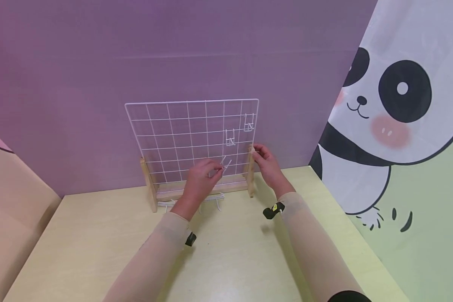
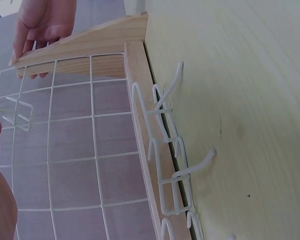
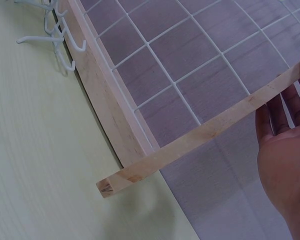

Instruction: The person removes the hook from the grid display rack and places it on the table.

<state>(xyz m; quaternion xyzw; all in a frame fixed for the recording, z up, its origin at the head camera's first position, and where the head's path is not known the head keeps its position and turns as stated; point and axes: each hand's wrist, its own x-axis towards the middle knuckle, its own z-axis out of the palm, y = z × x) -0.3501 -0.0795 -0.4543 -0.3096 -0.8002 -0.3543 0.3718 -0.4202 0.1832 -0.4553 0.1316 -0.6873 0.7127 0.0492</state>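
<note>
- The wire grid (image 1: pixel 190 133) is standing on the table (image 1: pixel 226 260), with the left post (image 1: pixel 149 184) at its left edge and the right post (image 1: pixel 251 176) at its right edge.
- The left hand (image 1: pixel 201 176) is working in front of the wire grid, toward its lower right; its grip is narrow, the fingertips pinching a white hook (image 1: pixel 228 165) whose 2 free ends seem to be pointing upward.
- The right hand (image 1: pixel 268 166) is gripping the right post beside the wire grid, thumb on 1 side and fingers on the other (a sensible brace, since so light a frame is probably giving under a push).
- 2 more hooks are hanging at the wire grid's upper right: the upper hung hook (image 1: pixel 249 125) near its right edge, the lower hung hook (image 1: pixel 230 141) just left of and below that.
- Spare hooks (image 2: pixel 176 177) are lying along the wire grid's foot, in front of it; the left wrist view is showing at least 3.
- The step in hand seems to be bringing the pinched hook to the wire grid; whether it is touching a wire, I cannot tell.
- Doing this well is probably meaning holding the hook square to the wire grid, seating its 2 bends over the same horizontal wire together, and pressing down gently while the right hand is steadying the post.
</note>
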